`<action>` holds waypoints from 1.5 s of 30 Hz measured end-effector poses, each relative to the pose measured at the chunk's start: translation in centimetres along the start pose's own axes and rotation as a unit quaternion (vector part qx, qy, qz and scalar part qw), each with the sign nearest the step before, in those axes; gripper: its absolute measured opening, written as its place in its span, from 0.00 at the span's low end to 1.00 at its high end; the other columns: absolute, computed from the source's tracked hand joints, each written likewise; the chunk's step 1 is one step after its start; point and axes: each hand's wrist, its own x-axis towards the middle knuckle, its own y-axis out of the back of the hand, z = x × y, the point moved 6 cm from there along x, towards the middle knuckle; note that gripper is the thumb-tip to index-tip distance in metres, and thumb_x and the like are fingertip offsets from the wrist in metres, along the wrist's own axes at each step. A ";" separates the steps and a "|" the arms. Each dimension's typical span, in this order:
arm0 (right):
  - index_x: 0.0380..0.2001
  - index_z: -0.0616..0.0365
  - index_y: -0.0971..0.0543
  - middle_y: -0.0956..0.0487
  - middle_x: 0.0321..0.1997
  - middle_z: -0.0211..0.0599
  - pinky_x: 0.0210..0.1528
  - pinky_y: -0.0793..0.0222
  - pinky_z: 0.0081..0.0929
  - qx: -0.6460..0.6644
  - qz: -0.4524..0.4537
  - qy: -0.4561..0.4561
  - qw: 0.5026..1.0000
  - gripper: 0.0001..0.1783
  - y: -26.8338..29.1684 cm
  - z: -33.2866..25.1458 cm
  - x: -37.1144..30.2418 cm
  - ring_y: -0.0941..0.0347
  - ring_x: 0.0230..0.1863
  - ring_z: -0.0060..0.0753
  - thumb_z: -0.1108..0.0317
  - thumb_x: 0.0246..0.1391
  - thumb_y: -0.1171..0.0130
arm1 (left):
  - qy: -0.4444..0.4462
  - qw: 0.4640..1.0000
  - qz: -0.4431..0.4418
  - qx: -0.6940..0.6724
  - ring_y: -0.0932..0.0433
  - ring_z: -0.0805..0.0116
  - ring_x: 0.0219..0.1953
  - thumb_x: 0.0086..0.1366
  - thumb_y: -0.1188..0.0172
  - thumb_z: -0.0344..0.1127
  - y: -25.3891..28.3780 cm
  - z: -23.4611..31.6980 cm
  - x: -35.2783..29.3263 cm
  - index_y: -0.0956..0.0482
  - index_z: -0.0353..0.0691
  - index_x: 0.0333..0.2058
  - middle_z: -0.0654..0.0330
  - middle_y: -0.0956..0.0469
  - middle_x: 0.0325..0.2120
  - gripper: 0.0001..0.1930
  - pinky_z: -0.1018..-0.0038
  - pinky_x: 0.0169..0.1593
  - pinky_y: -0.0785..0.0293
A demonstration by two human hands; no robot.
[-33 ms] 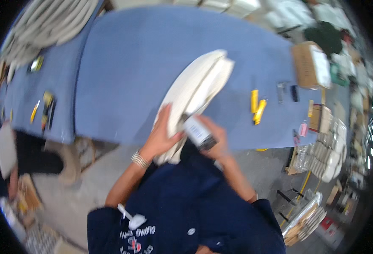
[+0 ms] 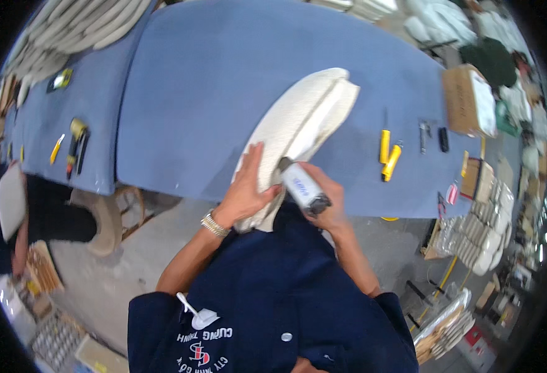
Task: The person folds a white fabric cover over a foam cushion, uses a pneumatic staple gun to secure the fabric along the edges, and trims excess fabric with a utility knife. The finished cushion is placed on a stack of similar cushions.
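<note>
A long, curved cream fabric-covered cushion or pad [image 2: 286, 127] lies aslant on the blue table, its near end against my front. A lengthwise fold along its right side shows a whiter inside. My left hand [image 2: 246, 191] rests flat on its near part, fingers stretched out and thumb apart toward the fold. My right hand [image 2: 327, 200] is closed around a handheld tool with a white labelled body and dark ends [image 2: 303, 186]. The tool's far dark end is at the fold. Whether it touches the fabric I cannot tell, nor its exact kind.
Two yellow-handled tools [image 2: 388, 158], a metal tool [image 2: 423, 135] and a cardboard box [image 2: 466, 102] are on the right of the blue table [image 2: 192, 81]. More hand tools [image 2: 76, 146] and stacked pale pads [image 2: 93, 28] occupy the left table. Another person [image 2: 43, 208] is at far left.
The whole view has shifted slightly and become sharper. Both hands, the tool and the cushion keep nearly the same places relative to each other.
</note>
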 end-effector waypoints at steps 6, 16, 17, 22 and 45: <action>0.58 0.61 0.23 0.18 0.56 0.50 0.56 0.24 0.35 -0.092 0.004 0.064 0.994 0.30 -0.5 -0.5 0.4 0.19 0.56 0.47 0.69 0.49 0.32 | 0.060 0.998 -0.007 0.015 0.57 0.35 0.75 0.61 0.33 0.47 0.7 -0.5 0.5 0.61 0.41 0.75 0.36 0.58 0.74 0.54 0.47 0.73 0.49; 0.56 0.60 0.22 0.18 0.55 0.49 0.55 0.24 0.33 -0.083 -0.092 0.044 0.991 0.30 0.8 -1.3 2.0 0.19 0.55 0.47 0.71 0.47 0.31 | 0.067 0.997 -0.010 0.038 0.55 0.36 0.75 0.59 0.32 0.39 0.6 0.1 0.9 0.61 0.42 0.75 0.35 0.56 0.73 0.54 0.55 0.75 0.49; 0.56 0.60 0.22 0.18 0.54 0.49 0.55 0.24 0.33 -0.092 -0.100 0.036 0.990 0.30 0.8 -1.6 2.3 0.19 0.55 0.47 0.71 0.46 0.30 | 0.073 0.996 -0.003 0.041 0.55 0.36 0.75 0.59 0.32 0.38 0.6 0.4 0.9 0.61 0.42 0.75 0.35 0.56 0.73 0.54 0.55 0.75 0.48; 0.56 0.60 0.22 0.18 0.54 0.50 0.56 0.24 0.35 -0.094 -0.114 0.005 0.989 0.31 0.4 -2.2 2.6 0.19 0.54 0.49 0.71 0.45 0.30 | 0.077 0.996 0.014 0.047 0.54 0.36 0.75 0.58 0.32 0.36 0.5 0.4 0.9 0.61 0.42 0.75 0.35 0.54 0.73 0.54 0.54 0.74 0.46; 0.58 0.61 0.23 0.19 0.58 0.49 0.57 0.26 0.34 -0.104 -0.127 0.037 0.986 0.31 -0.3 -1.6 0.2 0.20 0.56 0.50 0.69 0.47 0.33 | 0.062 0.998 0.003 0.014 0.60 0.36 0.76 0.58 0.31 0.35 0.4 -0.1 0.4 0.61 0.45 0.75 0.38 0.59 0.74 0.54 0.33 0.70 0.50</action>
